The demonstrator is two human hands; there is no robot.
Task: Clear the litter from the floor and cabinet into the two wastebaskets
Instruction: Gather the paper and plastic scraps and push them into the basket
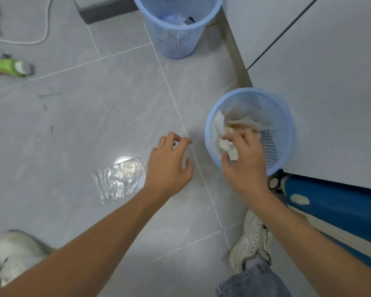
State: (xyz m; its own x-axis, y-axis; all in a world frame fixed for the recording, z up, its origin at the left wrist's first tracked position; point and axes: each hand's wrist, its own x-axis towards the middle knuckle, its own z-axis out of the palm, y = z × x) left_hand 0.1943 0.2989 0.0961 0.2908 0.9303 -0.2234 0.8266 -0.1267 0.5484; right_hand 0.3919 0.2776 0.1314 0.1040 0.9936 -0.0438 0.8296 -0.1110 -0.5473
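Two blue wastebaskets — the near wastebasket [287, 125] and far wastebasket [176, 39]. One right hand [244, 163] pinches crumpled tissue [228, 146] over the near one; left hand [169, 166] hovers loose-fingered, holding nothing — one clear plastic wrapper [118, 179] lies beside it.

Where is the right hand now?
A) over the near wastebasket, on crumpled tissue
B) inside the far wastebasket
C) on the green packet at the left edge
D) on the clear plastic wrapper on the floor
A: the right hand sits over the rim of the near wastebasket with its fingers curled round crumpled white tissue; the clear plastic wrapper lies untouched on the floor.
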